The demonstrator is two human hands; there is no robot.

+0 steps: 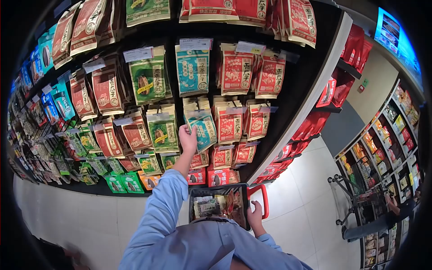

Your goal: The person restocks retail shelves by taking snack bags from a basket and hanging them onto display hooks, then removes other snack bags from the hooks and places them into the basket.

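Left hand (188,138) raised on teal packet (202,128), right hand (255,214) at basket (219,192).

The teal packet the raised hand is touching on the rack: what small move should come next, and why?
Probably close the left hand on the teal packet and lift it off its hook: the fingers sit at its edge, and the right hand holds the basket below.

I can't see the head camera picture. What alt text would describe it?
A person's left hand grasps a teal snack packet hanging on a store display wall of red, green and teal packets. Their right hand holds a shopping basket with goods inside. Another person bends by shelves at right.
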